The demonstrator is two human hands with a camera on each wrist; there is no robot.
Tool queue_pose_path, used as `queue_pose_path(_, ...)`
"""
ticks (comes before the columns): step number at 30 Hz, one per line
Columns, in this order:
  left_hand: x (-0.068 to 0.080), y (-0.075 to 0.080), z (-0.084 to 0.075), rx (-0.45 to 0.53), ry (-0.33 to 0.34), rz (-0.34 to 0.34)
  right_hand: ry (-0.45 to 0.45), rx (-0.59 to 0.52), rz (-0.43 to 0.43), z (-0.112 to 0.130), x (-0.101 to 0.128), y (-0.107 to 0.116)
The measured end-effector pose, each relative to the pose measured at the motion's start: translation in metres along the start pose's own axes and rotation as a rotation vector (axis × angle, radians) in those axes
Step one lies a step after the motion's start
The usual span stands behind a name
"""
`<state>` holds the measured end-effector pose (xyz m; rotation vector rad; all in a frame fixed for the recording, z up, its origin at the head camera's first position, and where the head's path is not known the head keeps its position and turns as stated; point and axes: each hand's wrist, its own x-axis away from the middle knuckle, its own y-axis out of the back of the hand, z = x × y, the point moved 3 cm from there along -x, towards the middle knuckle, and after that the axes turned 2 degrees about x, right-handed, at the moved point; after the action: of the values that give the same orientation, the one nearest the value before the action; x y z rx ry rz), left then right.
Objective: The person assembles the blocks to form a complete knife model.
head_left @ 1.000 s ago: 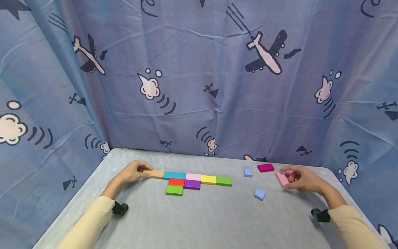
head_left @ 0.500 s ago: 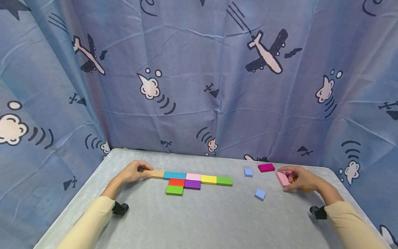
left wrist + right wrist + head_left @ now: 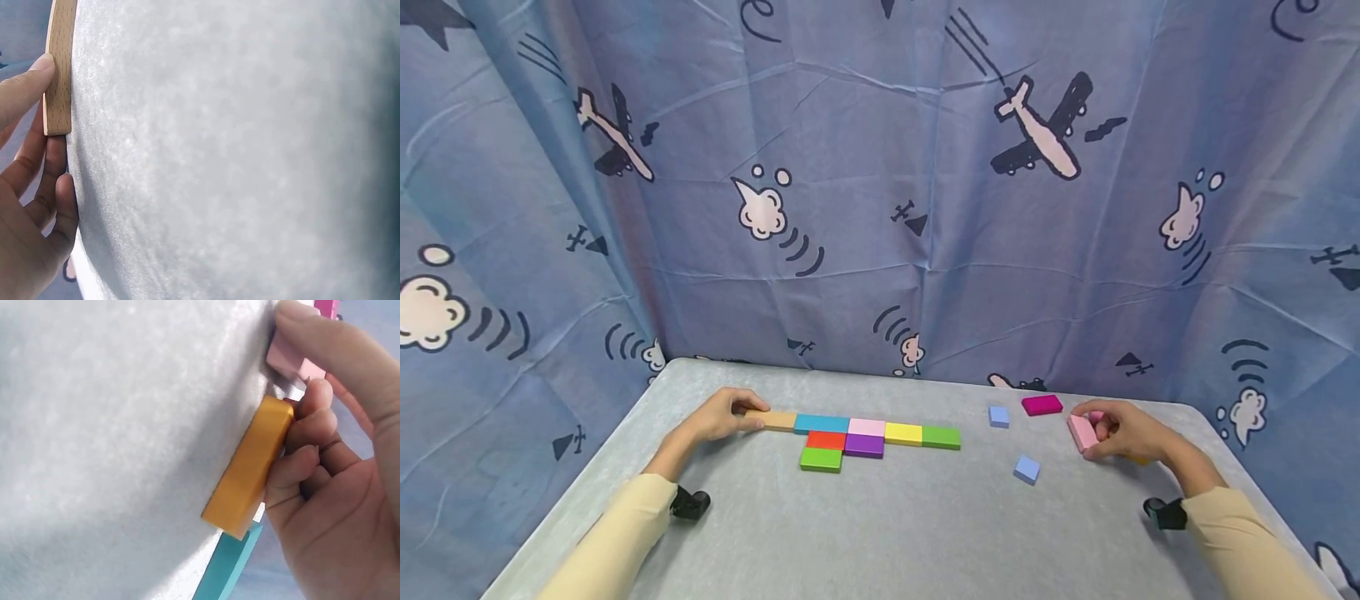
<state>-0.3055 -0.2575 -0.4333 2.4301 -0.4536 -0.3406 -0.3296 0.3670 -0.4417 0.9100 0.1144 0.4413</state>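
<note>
The work in hand looks like the pick-up of one more block for the coloured row: the right hand (image 3: 1123, 431) sits near the table's (image 3: 880, 533) far right corner with thumb and curled fingers closed on a pink block (image 3: 1081, 432), tipped up on edge, while a yellow block (image 3: 250, 465) leans against the fingers (image 3: 312, 425) on the palm side and a teal block (image 3: 228, 562) lies just beside it, both hidden from the head view. The left hand (image 3: 724, 414) is at the row's left end, its thumb (image 3: 25, 87) and fingers pinching the end of the tan block (image 3: 778, 419), as if steadying the line. That line runs tan, cyan, light pink, yellow and green along the far middle of the table, with red, purple and a second green block (image 3: 821, 458) tucked against its near side. I judge the next move calls for lifting the pink block clear of its neighbours and carrying it left across the bare cloth without nudging the two small blue squares (image 3: 1026, 469) or the magenta block (image 3: 1042, 405), which lie between hand and row. The pink block is in the grip; the row is well apart from it.
</note>
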Motion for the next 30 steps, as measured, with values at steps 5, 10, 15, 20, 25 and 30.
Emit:
queue_pose_path(5,-0.007,-0.002,0.026,-0.006,0.002,-0.011,0.005,0.010,-0.032,-0.002,0.001,0.001)
queue_pose_path(10,-0.011,-0.004,0.040,-0.032,0.011,-0.024,-0.040,0.026,-0.097,-0.001,0.007,0.003)
queue_pose_path(15,-0.011,-0.004,0.041,-0.024,0.007,-0.025,-0.041,-0.006,-0.142,0.005,0.012,0.003)
queue_pose_path(20,-0.011,-0.003,0.039,-0.019,0.002,-0.017,-0.034,-0.059,-0.182,0.010,0.019,0.002)
queue_pose_path(25,-0.011,-0.003,0.039,-0.019,0.007,-0.017,-0.010,-0.148,-0.200,0.017,0.022,-0.003)
queue_pose_path(30,-0.010,-0.003,0.040,-0.027,0.012,-0.017,0.017,-0.291,-0.147,0.031,0.022,-0.015)
